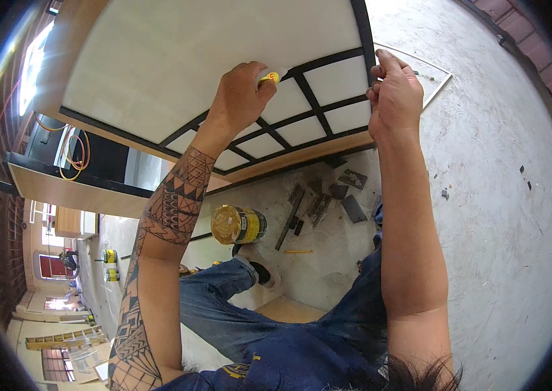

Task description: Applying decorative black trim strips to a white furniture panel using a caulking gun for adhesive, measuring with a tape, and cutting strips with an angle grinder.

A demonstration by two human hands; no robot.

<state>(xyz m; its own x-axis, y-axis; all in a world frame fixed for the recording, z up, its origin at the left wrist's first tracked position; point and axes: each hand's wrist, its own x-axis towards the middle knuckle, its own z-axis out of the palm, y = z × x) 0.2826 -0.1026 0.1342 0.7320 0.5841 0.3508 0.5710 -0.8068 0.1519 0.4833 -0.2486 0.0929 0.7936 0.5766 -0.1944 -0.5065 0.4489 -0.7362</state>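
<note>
In front of me stands a large white panel (224, 45) with wood-coloured sides and a grid of black strips (307, 91) along its lower part. My left hand (240, 94) is closed at the top of the grid, around a small yellow object with red marking (269, 79). Most of that object is hidden in the fingers, so its kind is unclear. At the panel's right border, my right hand (396, 98) is closed, fingertips together beside the black edge strip (365, 39). Whether it pinches something thin, I cannot make out.
Below the panel stands a yellow-and-black can (238, 225). Dark offcuts (354, 208) and a yellow pencil-like stick (299, 251) lie on the concrete floor (497, 215). Coiled cables (77, 156) hang at left; a ladder (67, 339) and more cans (110, 264) stand farther back.
</note>
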